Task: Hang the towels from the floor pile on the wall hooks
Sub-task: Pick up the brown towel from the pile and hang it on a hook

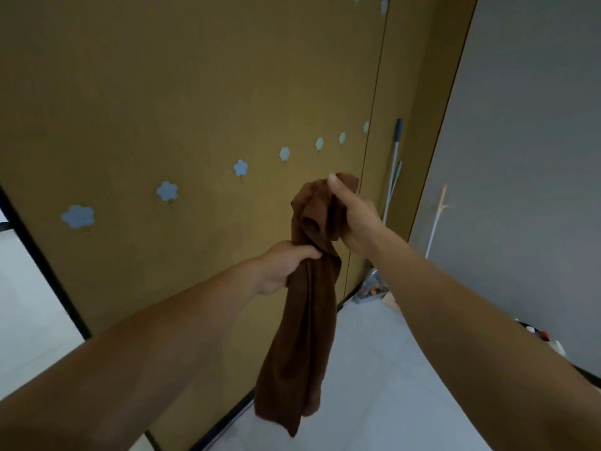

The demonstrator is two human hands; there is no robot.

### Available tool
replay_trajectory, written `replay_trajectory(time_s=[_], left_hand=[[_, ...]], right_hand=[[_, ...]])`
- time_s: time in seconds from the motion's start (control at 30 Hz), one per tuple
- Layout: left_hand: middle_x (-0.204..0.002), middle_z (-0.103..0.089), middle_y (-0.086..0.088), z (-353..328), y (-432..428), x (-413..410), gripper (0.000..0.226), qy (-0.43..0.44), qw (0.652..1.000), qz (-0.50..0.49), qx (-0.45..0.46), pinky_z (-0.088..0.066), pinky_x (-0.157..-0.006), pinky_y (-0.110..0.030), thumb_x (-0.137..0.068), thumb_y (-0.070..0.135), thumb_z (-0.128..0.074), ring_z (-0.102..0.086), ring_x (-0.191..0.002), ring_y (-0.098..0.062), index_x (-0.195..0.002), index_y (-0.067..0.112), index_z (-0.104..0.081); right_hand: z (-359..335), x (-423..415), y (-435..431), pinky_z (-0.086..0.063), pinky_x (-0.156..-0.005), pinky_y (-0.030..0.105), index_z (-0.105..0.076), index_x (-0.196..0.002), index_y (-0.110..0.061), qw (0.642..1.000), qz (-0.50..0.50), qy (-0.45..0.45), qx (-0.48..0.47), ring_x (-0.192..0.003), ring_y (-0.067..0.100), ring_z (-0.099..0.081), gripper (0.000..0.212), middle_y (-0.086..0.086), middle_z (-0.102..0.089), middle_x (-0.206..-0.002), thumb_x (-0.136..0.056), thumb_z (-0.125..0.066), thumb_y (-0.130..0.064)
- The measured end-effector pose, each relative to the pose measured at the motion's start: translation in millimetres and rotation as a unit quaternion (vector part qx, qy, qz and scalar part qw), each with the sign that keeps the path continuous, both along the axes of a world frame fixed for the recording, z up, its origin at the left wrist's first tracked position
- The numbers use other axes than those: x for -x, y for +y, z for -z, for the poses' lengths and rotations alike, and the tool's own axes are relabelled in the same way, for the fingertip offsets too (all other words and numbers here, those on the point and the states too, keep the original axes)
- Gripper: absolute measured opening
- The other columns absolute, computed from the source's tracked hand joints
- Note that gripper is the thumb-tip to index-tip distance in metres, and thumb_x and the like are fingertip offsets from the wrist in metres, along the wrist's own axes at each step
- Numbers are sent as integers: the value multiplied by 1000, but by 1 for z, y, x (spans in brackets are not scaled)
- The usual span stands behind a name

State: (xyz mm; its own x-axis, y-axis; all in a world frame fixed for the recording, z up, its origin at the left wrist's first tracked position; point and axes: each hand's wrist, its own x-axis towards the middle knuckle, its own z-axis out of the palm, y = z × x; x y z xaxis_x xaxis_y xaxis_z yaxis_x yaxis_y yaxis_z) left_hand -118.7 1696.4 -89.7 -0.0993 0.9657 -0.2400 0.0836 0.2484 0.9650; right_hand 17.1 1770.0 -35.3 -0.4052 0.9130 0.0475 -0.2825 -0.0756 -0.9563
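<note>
We find the towel clear of the floor, hanging in front of the wall and not yet on a hook. The right hand grips its bunched top, raised near the row of hooks. The left hand pinches the cloth just below, in our judgement to gather a fold for hooking. Every hook in view is bare. The pile is out of view.
</note>
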Motion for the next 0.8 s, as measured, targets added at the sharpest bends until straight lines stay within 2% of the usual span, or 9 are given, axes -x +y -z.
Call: replay_trajectory(time_s=[0.1,0.17,0.27,0.33,0.4,0.47,0.57,0.63,0.8], left_hand=[[-107,-68,-19,-24,-9,35,40,-137,989,-46,-41,-50,-94,-43,-86,22,-61,-65,-95,-32,-115,-4,-64],[-108,-65,-21,-38,-16,57,46,-163,982,-71,-58,-52,-90,-43,-84,23,-65,-65,-95,-33,-121,-4,-60],[-113,-62,-19,-45,-25,80,49,-83,993,-75,-44,-52,-87,-41,-82,22,-69,-64,-95,-30,-122,-2,-56],[-116,-63,-15,-43,-33,92,52,3,995,-100,-26,-52,-90,-42,-80,22,-72,-65,-100,-29,-124,1,-54],[-117,-62,-13,-38,-41,104,61,31,992,-117,-21,-54,-88,-42,-79,21,-74,-64,-102,-28,-131,4,-46],[-121,-60,-13,-34,-51,113,66,21,995,-102,-2,-54,-89,-43,-81,16,-73,-62,-106,-28,-136,5,-40],[-111,-62,-14,-28,-64,124,34,29,996,-84,12,-57,-81,-42,-83,4,-64,-64,-99,-29,-115,7,-53],[-93,-63,-12,-26,-68,129,16,32,990,-140,3,-57,-65,-37,-84,1,-53,-64,-84,-27,-97,9,-57],[-78,-61,-5,-32,-73,129,20,-113,978,-177,0,-47,-63,-32,-91,24,-43,-60,-74,-22,-87,12,-59]], right_hand=[[18,15,-18,-48,-93,41,-63,-123,-22,995,-60,-76,-23,-113,17,-61,74,-4,-69,-117,-67,-65,-70],[37,27,-33,-49,-92,39,-67,-117,-18,981,-128,-142,-25,-107,20,-65,68,-3,-71,-109,-74,-62,-70],[47,47,-50,-52,-72,30,-69,-107,-6,977,-144,-154,-29,-86,23,-66,48,6,-70,-94,-86,-66,-49],[47,59,-60,-43,-58,25,-63,-93,-8,979,-111,-167,-49,-71,17,-59,28,5,-64,-82,-89,-66,-36],[48,69,-67,-37,-57,28,-58,-87,-8,977,-74,-192,-64,-68,18,-52,22,8,-57,-79,-92,-64,-29],[48,77,-71,-41,-63,35,-63,-91,-1,980,-29,-188,-62,-75,24,-52,28,11,-58,-84,-94,-61,-28],[42,82,-73,-52,-83,49,-68,-93,-2,981,15,-183,-62,-90,31,-62,30,12,-68,-92,-97,-57,-30],[38,82,-71,-54,-82,47,-70,-93,-10,976,22,-195,-94,-92,32,-65,26,11,-70,-94,-98,-54,-31],[23,86,-61,-53,-77,41,-65,-87,-22,961,79,-194,-178,-84,23,-63,27,3,-65,-85,-102,-45,-32]])
